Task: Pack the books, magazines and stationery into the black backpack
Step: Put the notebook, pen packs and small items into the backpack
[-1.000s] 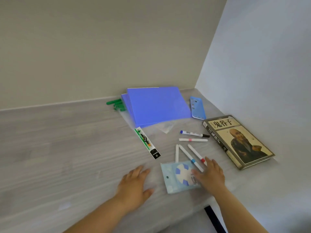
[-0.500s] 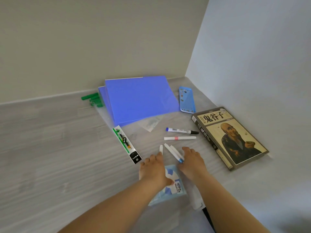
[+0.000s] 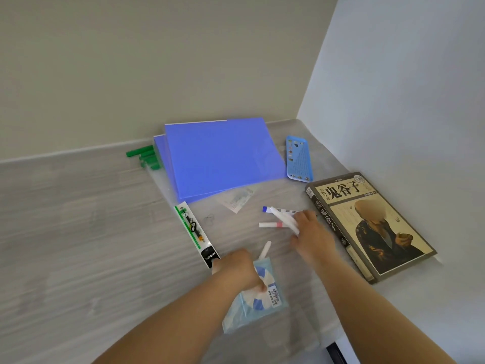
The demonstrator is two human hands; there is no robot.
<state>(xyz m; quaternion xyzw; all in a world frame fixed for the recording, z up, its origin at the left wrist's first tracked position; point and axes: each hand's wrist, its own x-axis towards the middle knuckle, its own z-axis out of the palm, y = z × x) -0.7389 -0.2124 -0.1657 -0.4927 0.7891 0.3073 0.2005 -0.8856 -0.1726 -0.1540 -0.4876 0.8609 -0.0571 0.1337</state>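
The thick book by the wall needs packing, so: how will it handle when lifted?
The thick book probably feels heavy for its size, given its deep spine. It likely stays stiff, lying flat and square on the desk. Being flat, it should neither roll nor tip.

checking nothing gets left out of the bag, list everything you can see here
folders: two, blue, stacked at the back of the desk
green sticks: a few, green, left of the folders
pencil box: one, light blue, right of the folders
book: one, tan and brown, right side
refill pack: one, green, white and black, in front of the folders
paper slip: one, pale, centre
blue-capped marker: one, white, centre
red-banded marker: one, white, centre
pen: one, white, at the mouth of the pouch
pouch: one, light blue, near edge
held pens: count unclear, white
left hand: grips the pouch
right hand: grips the held pens
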